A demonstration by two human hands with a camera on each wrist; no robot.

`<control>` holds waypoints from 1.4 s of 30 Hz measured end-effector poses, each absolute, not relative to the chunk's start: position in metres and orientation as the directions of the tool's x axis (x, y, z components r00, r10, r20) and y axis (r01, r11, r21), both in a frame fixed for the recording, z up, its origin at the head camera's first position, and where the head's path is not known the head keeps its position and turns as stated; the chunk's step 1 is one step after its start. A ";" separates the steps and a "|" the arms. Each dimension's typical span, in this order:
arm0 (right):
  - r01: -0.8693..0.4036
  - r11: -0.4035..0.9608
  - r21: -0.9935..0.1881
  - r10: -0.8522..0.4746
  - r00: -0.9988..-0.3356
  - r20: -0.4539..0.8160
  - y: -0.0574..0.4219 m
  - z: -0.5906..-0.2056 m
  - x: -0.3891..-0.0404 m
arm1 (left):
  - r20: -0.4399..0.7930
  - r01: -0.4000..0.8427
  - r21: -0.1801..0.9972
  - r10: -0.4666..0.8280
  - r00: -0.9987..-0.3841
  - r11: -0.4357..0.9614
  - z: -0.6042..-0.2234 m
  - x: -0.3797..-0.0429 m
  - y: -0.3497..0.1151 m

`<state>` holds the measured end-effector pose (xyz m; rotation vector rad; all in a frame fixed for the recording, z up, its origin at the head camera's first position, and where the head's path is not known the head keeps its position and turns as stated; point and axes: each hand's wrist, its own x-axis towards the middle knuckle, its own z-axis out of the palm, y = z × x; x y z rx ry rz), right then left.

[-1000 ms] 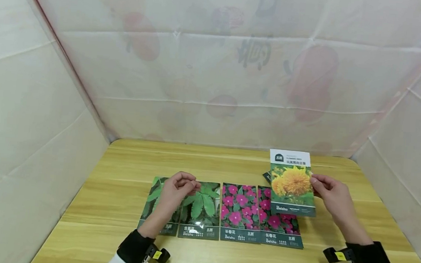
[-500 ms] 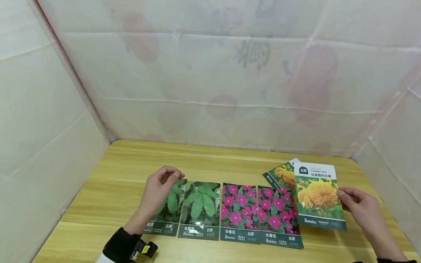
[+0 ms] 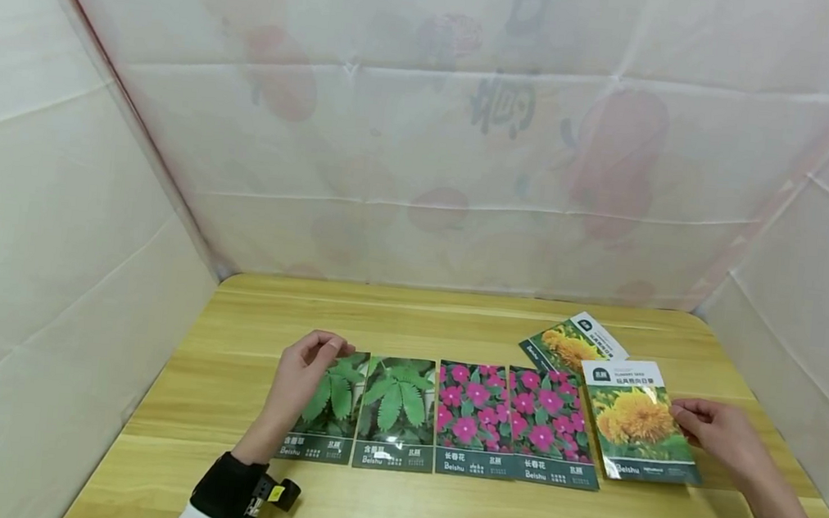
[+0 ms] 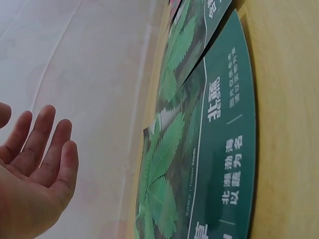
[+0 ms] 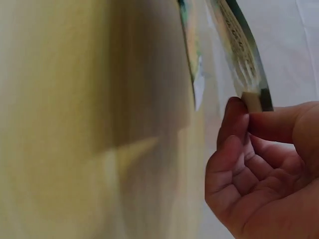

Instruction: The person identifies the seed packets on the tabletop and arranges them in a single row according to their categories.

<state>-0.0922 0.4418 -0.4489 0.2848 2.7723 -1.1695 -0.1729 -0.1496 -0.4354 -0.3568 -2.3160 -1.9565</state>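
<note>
My right hand (image 3: 724, 441) pinches the right edge of a seed packet (image 3: 639, 423) with a yellow sunflower picture, between thumb and forefinger. In the right wrist view the packet (image 5: 237, 45) is lifted above the table, its shadow falling below. It stands at the right end of a row of packets. My left hand (image 3: 301, 372) hovers over the leftmost green-leaf packet (image 3: 331, 408), holding nothing; in the left wrist view its fingers (image 4: 47, 144) are loosely bent, apart from the packets. A second green-leaf packet (image 3: 397, 414) and two pink-flower packets (image 3: 475, 416) continue the row.
Another yellow sunflower packet (image 3: 570, 347) lies slanted behind the row at the right, partly overlapped by the held one. The wooden table (image 3: 392, 512) is enclosed by pale fabric walls (image 3: 409, 152) at the back and both sides.
My right hand has carried the sunflower packet right and down from over the pink-flower packets, uncovering the slanted one behind. My left hand has drawn left, off the second green-leaf packet.
</note>
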 end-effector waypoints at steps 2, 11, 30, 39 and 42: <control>0.223 0.693 -0.686 0.114 -0.973 -0.201 0.443 -0.453 -0.093 | 0.165 0.180 0.969 0.100 -0.981 0.171 -0.431 -0.171 -0.149; 0.275 0.694 -0.666 0.090 -0.950 -0.298 0.443 -0.464 -0.095 | 0.107 0.124 0.976 0.105 -0.989 0.176 -0.431 -0.170 -0.151; 0.053 0.941 -0.336 0.099 -0.987 0.124 0.464 -0.512 -0.177 | 0.097 0.116 0.977 0.107 -0.989 0.180 -0.431 -0.169 -0.154; 0.005 0.956 -0.294 0.039 -0.993 0.110 0.446 -0.527 -0.235 | 0.092 0.109 0.981 0.109 -0.990 0.161 -0.433 -0.166 -0.153; 0.048 0.961 -0.272 0.056 -0.998 0.023 0.433 -0.515 -0.236 | 0.100 0.118 0.981 0.115 -0.988 0.157 -0.433 -0.166 -0.152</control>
